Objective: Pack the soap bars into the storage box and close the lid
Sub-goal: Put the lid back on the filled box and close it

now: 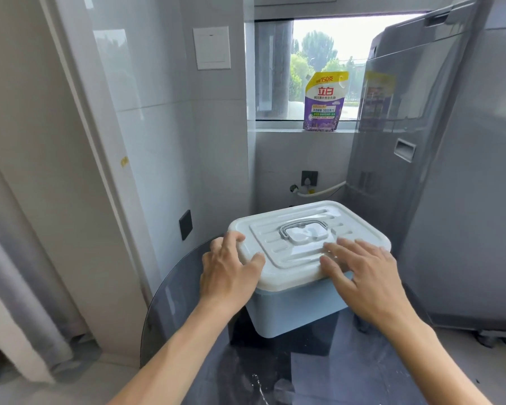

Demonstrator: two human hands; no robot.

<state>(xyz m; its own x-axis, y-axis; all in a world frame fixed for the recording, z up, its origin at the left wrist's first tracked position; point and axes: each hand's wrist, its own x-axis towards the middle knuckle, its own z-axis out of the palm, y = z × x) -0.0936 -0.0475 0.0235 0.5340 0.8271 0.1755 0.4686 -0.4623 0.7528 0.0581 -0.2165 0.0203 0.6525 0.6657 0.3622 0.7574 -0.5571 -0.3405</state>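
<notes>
Storage box (292, 309), one, pale blue, standing on a round dark glass table (170, 311); white lid (307, 238), one, laid over its top, with a single grey handle (301, 228) folded flat at the centre. Soap bars: none in view; whether they are inside cannot be told with the lid on.

Hands, two. Left hand (231, 266) rests on the near-left corner of the lid, fingers curved over its edge, thumb lying on top. Right hand (360, 271) lies flat on the near-right part of the lid, fingers straight and spread, grasping nothing.

Step in hand, by judgement: the closing of the lid, last in the task. The near edge appears to overhang the box and may not be seated. Next move calls for even downward pressure at the corners until the rim catches all round.

Beyond: detergent pouch (323, 102), one, upright on the window sill (275, 130). Washing machine (450, 171), one, at right. Wall switch plate (211, 48), one.
</notes>
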